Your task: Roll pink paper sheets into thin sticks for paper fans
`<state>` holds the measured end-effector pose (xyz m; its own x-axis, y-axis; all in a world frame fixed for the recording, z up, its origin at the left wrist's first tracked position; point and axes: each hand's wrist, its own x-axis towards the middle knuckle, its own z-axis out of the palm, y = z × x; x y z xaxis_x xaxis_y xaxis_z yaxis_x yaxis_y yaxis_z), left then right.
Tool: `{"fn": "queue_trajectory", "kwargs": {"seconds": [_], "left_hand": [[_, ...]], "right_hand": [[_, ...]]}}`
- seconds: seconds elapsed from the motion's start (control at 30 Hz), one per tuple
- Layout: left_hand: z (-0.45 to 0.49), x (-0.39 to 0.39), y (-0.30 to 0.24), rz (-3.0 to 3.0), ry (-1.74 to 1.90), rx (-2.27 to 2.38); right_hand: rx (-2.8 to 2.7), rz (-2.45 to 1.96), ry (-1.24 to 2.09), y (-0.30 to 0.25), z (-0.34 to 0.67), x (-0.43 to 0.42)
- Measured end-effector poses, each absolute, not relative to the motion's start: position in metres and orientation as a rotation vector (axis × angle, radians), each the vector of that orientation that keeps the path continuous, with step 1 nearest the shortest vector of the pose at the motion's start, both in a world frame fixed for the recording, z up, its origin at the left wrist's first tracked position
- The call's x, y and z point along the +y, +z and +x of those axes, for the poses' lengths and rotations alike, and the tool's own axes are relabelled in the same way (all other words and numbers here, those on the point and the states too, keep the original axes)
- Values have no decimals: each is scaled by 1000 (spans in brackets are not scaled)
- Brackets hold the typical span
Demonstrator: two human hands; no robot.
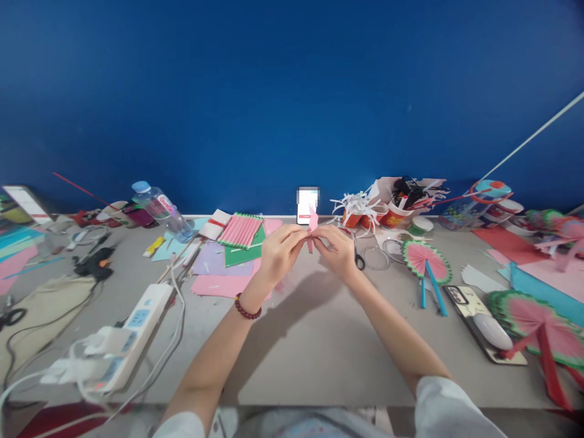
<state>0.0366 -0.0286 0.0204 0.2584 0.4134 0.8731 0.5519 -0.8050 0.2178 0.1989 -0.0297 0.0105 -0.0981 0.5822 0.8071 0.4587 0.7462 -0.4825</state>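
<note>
My left hand [279, 252] and my right hand [338, 250] meet above the middle of the grey table [319, 347]. Both pinch a small pink paper piece [312, 225] that stands up between the fingertips. A dark red bead bracelet [246, 308] circles my left wrist. Black-handled scissors [359, 260] lie just behind my right hand. A pleated pink paper [240, 230] rests on green and pink sheets behind my left hand.
A power strip [132, 331] with plugs and cables lies front left, a water bottle [160, 208] behind it. A phone [307, 204] leans on the blue wall. Paper fans [427, 260] and a second phone [483, 322] lie right; cups [392, 214] with scraps stand behind.
</note>
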Motion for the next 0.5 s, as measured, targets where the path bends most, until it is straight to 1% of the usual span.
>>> {"fn": "queue_trajectory", "kwargs": {"seconds": [0.2, 0.5], "left_hand": [[36, -29, 25, -2486, -1742, -967], [34, -27, 23, -2530, -1999, -1083]], "right_hand": [[-1732, -845, 184, 10, 202, -25], [-1720, -896, 151, 5, 201, -23]]}}
